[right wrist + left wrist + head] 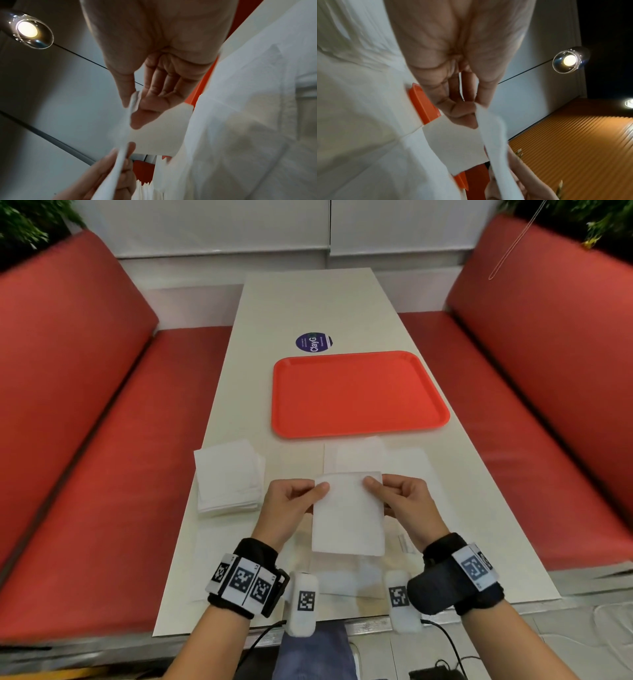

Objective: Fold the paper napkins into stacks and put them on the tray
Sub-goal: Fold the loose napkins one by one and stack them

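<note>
Both sets of fingers are clamped on the same paper napkin (347, 515): the left hand (291, 505) pinches its top left corner between thumb and fingers (458, 112), the right hand (404, 505) pinches the top right corner the same way, fingers (147, 112) behind and thumb in front. The napkin hangs from those two pinches, just on the person's side of the orange tray (359, 393), and its lower edge seems to reach the table (308, 302).

What could go wrong, probably: thin tissue held only by its corners can sag or twist, so the fold may land crooked, and pulling the hands apart too hard could tear it. A draught or a quick move might also shift the loose sheets (376, 460) lying flat right in front of the tray.

Count: one tray with nothing on it, one napkin in hand, one stack of napkins (227, 477) left of the tray's near edge, two or so flat sheets (hard to tell), one round sticker (313, 342) beyond the tray.
</note>
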Tool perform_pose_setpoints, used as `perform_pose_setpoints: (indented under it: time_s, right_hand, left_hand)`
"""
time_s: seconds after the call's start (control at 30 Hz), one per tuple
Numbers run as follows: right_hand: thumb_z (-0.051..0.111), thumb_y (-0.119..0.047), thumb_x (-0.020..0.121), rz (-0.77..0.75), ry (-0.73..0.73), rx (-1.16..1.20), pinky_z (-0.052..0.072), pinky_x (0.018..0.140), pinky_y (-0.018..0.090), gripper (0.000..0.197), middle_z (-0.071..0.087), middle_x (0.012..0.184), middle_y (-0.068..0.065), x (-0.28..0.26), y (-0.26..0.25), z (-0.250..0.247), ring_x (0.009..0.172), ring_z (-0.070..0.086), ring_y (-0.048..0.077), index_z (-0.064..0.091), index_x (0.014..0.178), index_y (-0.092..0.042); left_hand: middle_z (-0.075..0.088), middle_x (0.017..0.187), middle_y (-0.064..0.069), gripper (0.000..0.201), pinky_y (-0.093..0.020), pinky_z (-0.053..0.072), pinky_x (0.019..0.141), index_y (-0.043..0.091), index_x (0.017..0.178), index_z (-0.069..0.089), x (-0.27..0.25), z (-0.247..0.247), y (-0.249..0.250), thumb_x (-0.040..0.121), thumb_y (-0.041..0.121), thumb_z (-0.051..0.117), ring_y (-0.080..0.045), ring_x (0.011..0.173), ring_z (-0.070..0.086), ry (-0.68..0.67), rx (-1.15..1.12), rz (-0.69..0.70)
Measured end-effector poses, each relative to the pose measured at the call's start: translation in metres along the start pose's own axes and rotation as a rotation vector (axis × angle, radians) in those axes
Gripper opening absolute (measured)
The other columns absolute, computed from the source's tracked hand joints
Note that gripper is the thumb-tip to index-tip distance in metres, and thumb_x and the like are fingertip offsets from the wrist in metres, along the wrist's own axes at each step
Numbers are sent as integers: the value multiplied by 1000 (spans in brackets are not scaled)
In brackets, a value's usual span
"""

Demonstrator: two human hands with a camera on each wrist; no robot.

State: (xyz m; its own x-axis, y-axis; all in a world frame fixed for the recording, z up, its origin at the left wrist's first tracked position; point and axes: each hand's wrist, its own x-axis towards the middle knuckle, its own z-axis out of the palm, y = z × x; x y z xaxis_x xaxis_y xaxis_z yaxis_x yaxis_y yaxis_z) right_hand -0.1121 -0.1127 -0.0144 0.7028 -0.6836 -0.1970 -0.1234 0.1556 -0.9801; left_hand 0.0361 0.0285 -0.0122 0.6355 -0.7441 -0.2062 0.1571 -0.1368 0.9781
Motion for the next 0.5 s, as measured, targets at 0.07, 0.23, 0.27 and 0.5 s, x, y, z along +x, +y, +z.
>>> perform_pose_setpoints:
  time_s: [0.07, 0.23, 0.27, 0.5]
  right_hand:
    - [66, -16, 91, -10, 3, 18, 52, 89, 55, 19, 76, 98, 14, -1, 0, 2, 98, 70, 35, 73, 104, -4]
    - [66, -11, 90, 3, -21, 69, 54, 89, 49, 18, 76, 100, 12, -1, -2, 7, 98, 71, 31, 72, 106, -4]
    - [66, -10, 89, 3, -32, 76, 55, 89, 48, 19, 76, 100, 12, 0, -3, 8, 98, 71, 32, 72, 107, -4]
    - [61, 1, 90, -4, -83, 154, 55, 61, 23, 25, 75, 97, 15, 2, -7, 11, 81, 73, 20, 68, 114, -6]
  left_hand:
    - [74, 89, -17, 13, -34, 56, 80, -4, 92, 73, -1, -2, 0, 86, 7, 70, -25, 84, 71, 12, -28, -4]
    - [74, 87, -23, 22, -34, 60, 75, 3, 107, 67, -4, -6, 6, 85, 6, 71, -26, 80, 72, 54, -101, -9]
    - [74, 87, -24, 17, -32, 60, 72, 3, 104, 68, -5, -6, 7, 86, 6, 69, -25, 79, 72, 65, -112, -5]
    - [75, 89, -17, 16, -27, 57, 67, 1, 102, 72, -10, -11, 5, 89, -1, 63, -20, 77, 72, 59, -270, 11]
